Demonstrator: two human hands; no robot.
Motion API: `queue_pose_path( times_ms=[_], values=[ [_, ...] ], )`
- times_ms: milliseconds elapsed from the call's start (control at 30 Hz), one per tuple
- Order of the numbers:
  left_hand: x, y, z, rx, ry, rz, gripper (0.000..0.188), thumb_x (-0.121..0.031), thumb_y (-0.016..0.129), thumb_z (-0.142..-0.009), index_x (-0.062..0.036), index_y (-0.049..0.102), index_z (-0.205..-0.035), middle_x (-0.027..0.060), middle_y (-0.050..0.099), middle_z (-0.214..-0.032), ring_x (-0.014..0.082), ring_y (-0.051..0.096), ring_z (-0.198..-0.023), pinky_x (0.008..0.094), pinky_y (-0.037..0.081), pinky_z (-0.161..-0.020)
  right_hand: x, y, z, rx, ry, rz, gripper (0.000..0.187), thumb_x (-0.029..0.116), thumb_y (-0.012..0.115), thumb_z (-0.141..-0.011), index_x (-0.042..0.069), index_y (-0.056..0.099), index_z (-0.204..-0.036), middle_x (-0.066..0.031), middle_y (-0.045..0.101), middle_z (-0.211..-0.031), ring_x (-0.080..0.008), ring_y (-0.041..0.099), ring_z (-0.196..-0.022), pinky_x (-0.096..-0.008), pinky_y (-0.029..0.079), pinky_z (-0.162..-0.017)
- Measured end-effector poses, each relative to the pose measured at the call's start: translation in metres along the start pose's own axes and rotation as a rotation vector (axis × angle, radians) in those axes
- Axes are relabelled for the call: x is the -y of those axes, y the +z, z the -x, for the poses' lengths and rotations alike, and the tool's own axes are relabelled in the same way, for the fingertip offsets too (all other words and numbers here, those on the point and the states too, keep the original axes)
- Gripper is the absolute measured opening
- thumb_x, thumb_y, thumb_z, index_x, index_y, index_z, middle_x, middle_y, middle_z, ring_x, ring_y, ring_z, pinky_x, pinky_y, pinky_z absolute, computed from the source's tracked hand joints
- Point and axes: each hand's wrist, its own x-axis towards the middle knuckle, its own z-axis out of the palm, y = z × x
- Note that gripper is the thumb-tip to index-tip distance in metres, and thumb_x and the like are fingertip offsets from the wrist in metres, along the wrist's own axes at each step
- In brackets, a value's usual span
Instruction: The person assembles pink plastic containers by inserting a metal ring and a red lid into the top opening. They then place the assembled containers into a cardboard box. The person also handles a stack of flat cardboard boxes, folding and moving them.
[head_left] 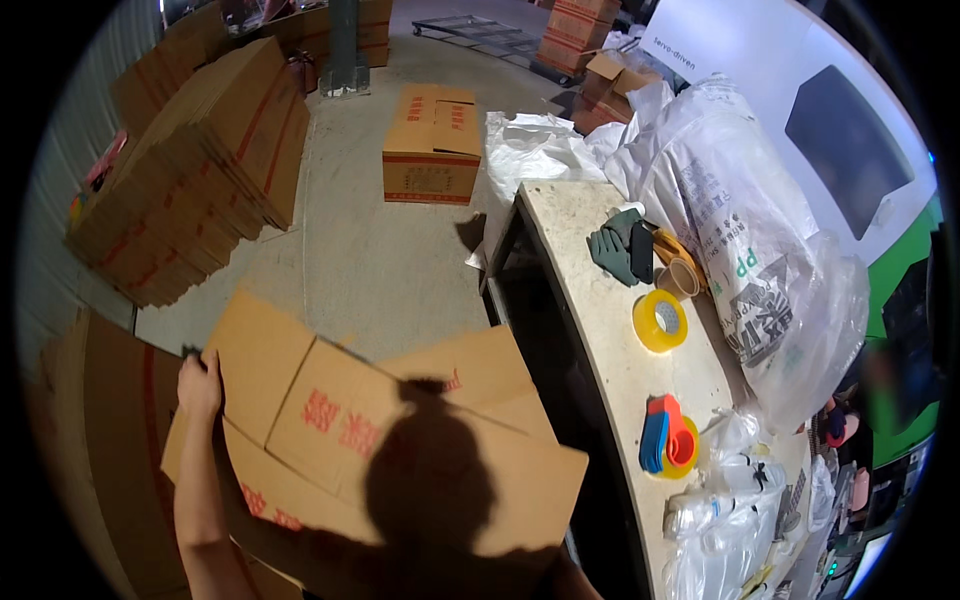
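A large brown cardboard box (330, 420) with red print spreads across the lower middle, tilted, its flaps partly folded out. My left hand (200, 385) grips its left edge, with the fingers curled behind the board. Of my right arm only a dark bit shows at the lower edge, by the box's near right corner; the right hand itself is hidden. The shadow of a head and shoulders falls over the box's middle and near side.
To the right runs a worktable (575, 290) bearing grey-green gloves (613, 255), a roll of clear tape (660, 321), a tape dispenser (668, 436) and plastic-bagged items (725, 500). A big white sack (735, 210) leans behind. Flattened cartons (200, 180) stand left; a closed carton (430, 145) sits ahead.
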Motion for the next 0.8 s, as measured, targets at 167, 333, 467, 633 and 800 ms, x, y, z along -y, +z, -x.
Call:
queue_pose_path(
  times_ms=[167,333,467,633,800],
  values=[
    [-0.113,-0.062,-0.002,-0.057,0.11,0.09,0.054,-0.05,0.053,-0.096,0.0015,0.068,-0.101,0.024,0.069,-0.097,0.0401,0.066,-0.095,0.0468,0.051,-0.083,0.043,0.053,-0.036,0.067,0.065,-0.122,0.06,0.055,0.039,-0.102,0.015,0.045,-0.146,-0.0081,0.05,-0.144,-0.0234,0.046,-0.132,-0.0465,0.039,-0.105],
    [-0.327,-0.204,-0.021,-0.254,0.633,0.19,0.041,-0.04,0.058,-0.096,0.0005,0.064,-0.095,0.0196,0.066,-0.098,0.0384,0.062,-0.096,0.0458,0.049,-0.082,0.092,0.12,-0.065,0.157,0.108,-0.403,0.061,0.054,0.04,-0.102,0.015,0.04,-0.149,-0.0078,0.044,-0.15,-0.0232,0.039,-0.138,-0.0478,0.033,-0.11],
    [-0.447,-0.342,-0.071,-0.512,1.094,0.273,0.037,-0.033,0.058,-0.098,-0.0026,0.063,-0.119,0.017,0.065,-0.118,0.0354,0.059,-0.114,0.0449,0.043,-0.101,0.156,0.191,-0.095,0.263,0.092,-0.717,0.062,0.052,0.041,-0.102,0.015,0.037,-0.152,-0.0076,0.04,-0.154,-0.0231,0.033,-0.143,-0.0489,0.028,-0.113],
    [-0.448,-0.379,-0.025,-0.743,1.467,0.339,0.065,-0.037,0.068,-0.084,-0.0095,0.05,-0.141,0.015,0.048,-0.148,0.039,0.039,-0.141,0.0586,0.023,-0.118,0.271,0.302,-0.158,0.461,-0.043,-1.008,0.065,0.05,0.043,-0.102,0.016,0.032,-0.156,-0.0074,0.034,-0.16,-0.0229,0.027,-0.149,-0.0503,0.021,-0.118],
    [-0.237,-0.263,-0.018,-0.056,1.107,0.143,0.069,-0.021,0.08,-0.072,-0.0094,0.052,-0.133,0.0138,0.051,-0.143,0.0367,0.041,-0.139,0.0588,0.025,-0.116,0.318,0.421,-0.182,0.523,-0.367,-0.335,0.065,0.043,0.041,-0.104,0.017,0.022,-0.161,-0.0058,0.022,-0.167,-0.0242,0.014,-0.155,-0.0506,0.011,-0.12]
  ],
)
